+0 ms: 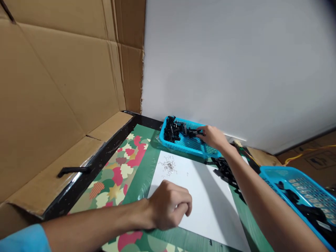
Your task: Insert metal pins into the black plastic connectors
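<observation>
My left hand (172, 204) is curled closed over the near part of a white sheet (207, 196); whatever its fingers hold, if anything, is hidden. At the far side, my right hand (212, 135) reaches into a blue plastic basket (183, 148) with its fingers closed on a black plastic part (193, 132). Several similar black parts (172, 130) are heaped in the basket's left end. On the sheet lies a small cluster of thin, dark, wire-like pieces (169, 166), with one piece apart from it.
Loose black parts (223, 168) lie along the sheet's right edge, partly behind my right forearm. A second blue basket (278, 171) with black parts stands at the right. Cardboard (65, 63) walls the left side; a single black piece (73, 170) rests on a cardboard flap. A white wall rises behind.
</observation>
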The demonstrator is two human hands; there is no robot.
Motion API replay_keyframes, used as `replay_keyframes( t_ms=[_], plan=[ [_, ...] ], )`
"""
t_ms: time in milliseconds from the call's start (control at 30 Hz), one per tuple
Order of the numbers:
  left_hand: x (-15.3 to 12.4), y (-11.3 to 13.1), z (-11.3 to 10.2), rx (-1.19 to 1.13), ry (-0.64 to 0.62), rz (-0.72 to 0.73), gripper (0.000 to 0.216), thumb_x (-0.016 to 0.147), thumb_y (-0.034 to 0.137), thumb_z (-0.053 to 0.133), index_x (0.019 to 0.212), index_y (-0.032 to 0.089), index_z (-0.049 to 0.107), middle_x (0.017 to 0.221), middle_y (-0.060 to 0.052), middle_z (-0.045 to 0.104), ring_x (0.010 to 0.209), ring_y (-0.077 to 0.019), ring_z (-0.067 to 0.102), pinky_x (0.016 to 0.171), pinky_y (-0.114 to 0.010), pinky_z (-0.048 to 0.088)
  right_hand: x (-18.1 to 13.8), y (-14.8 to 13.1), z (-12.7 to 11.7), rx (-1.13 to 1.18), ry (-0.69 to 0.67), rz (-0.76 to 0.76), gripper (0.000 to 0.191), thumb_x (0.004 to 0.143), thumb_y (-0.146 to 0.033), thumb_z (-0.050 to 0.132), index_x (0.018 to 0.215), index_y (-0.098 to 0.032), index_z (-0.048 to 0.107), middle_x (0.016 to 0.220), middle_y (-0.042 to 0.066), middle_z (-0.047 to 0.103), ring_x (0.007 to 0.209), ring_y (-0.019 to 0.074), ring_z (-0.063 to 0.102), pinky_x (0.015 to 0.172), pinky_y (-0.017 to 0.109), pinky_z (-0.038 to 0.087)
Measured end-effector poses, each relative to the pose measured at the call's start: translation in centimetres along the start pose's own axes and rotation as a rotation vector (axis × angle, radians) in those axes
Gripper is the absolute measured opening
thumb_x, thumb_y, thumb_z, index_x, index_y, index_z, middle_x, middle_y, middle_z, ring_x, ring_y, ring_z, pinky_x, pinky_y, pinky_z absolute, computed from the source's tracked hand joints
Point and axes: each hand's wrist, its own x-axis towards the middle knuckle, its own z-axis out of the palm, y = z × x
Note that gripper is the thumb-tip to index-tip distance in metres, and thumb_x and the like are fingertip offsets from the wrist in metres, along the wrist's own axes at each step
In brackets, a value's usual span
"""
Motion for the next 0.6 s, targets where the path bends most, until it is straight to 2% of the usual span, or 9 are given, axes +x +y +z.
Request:
replay_keyframes(
  t_ms=[67, 167, 267, 367, 467, 533, 567, 600],
  plan=[
    [-0.1, -0.2, 0.0, -0.03, 0.014, 0.09, 0.02, 0.075, 0.005, 0.051, 0.066, 0.02, 0.059, 0.06, 0.0, 0.065, 0.049, -0.0126, 0.051, 0.051, -0.028, 0.036, 1.8, -0.9, 1.7, 0.022, -0.029, -0.015, 0.038, 0.103, -0.042, 0.074, 0.135, -0.021, 0.073, 0.118, 0.011, 0.077, 0.099, 0.0249, 0.075, 0.084, 0.038, 0.06],
    [-0.2, -0.5, -0.1, -0.01, 0.022, 0.167, 0.02, 0.076, 0.005, 0.049, 0.065, 0.021, 0.056, 0.057, -0.001, 0.064, 0.045, -0.0122, 0.05, 0.048, -0.028, 0.035, 2.6, -1.8, 3.0, 0.067, -0.024, -0.01, 0.038, 0.106, -0.039, 0.071, 0.138, -0.018, 0.067, 0.138, 0.012, 0.069, 0.114, 0.0259, 0.072, 0.096, 0.049, 0.063],
    [-0.3, -0.4, -0.2, 0.02, 0.037, 0.176, 0.022, 0.081, 0.007, 0.048, 0.066, 0.021, 0.057, 0.056, -0.001, 0.061, 0.045, -0.0127, 0.048, 0.049, -0.029, 0.035, 2.1, -1.9, 2.3, 0.133, 0.034, -0.006, 0.032, 0.105, -0.038, 0.072, 0.132, -0.019, 0.072, 0.129, 0.011, 0.073, 0.109, 0.0261, 0.073, 0.094, 0.046, 0.062],
    [-0.1, -0.2, -0.2, 0.009, 0.126, 0.059, 0.025, 0.09, 0.008, 0.047, 0.077, 0.02, 0.065, 0.065, -0.003, 0.064, 0.054, -0.0145, 0.053, 0.055, -0.029, 0.039, 0.4, -1.9, -0.1, 0.23, 0.141, -0.036, 0.027, 0.106, -0.039, 0.069, 0.121, -0.021, 0.082, 0.108, 0.011, 0.076, 0.092, 0.0238, 0.071, 0.085, 0.038, 0.056],
    [0.7, 0.1, -0.5, 0.028, 0.278, -0.147, 0.026, 0.1, 0.014, 0.048, 0.105, 0.02, 0.073, 0.097, -0.008, 0.071, 0.081, -0.019, 0.063, 0.073, -0.031, 0.049, -3.0, -2.3, -2.8, 0.359, 0.218, -0.115, 0.036, 0.108, -0.049, 0.064, 0.123, -0.024, 0.085, 0.1, 0.009, 0.075, 0.075, 0.018, 0.063, 0.074, 0.034, 0.05],
    [1.4, 0.1, -0.8, -0.012, 0.369, -0.273, 0.025, 0.106, 0.023, 0.05, 0.12, 0.022, 0.07, 0.114, -0.009, 0.067, 0.094, -0.0203, 0.063, 0.082, -0.032, 0.051, -6.1, -3.0, -3.9, 0.451, 0.216, -0.182, 0.038, 0.106, -0.054, 0.065, 0.12, -0.026, 0.086, 0.097, 0.007, 0.074, 0.072, 0.0167, 0.059, 0.069, 0.034, 0.049],
    [1.7, 0.1, -0.9, -0.08, 0.406, -0.334, 0.023, 0.108, 0.027, 0.051, 0.124, 0.023, 0.067, 0.115, -0.009, 0.066, 0.097, -0.02, 0.063, 0.082, -0.031, 0.051, -7.8, -3.5, -4.2, 0.526, 0.191, -0.232, 0.035, 0.104, -0.055, 0.068, 0.115, -0.028, 0.088, 0.095, 0.006, 0.074, 0.074, 0.0167, 0.06, 0.069, 0.033, 0.05],
    [2.0, 0.1, -1.0, -0.158, 0.425, -0.383, 0.024, 0.109, 0.033, 0.053, 0.128, 0.023, 0.064, 0.112, -0.007, 0.065, 0.095, -0.019, 0.062, 0.079, -0.029, 0.05, -9.4, -4.1, -4.3, 0.702, 0.146, -0.295, 0.03, 0.101, -0.052, 0.075, 0.108, -0.026, 0.089, 0.094, 0.006, 0.074, 0.077, 0.0178, 0.062, 0.069, 0.033, 0.05]
  ],
)
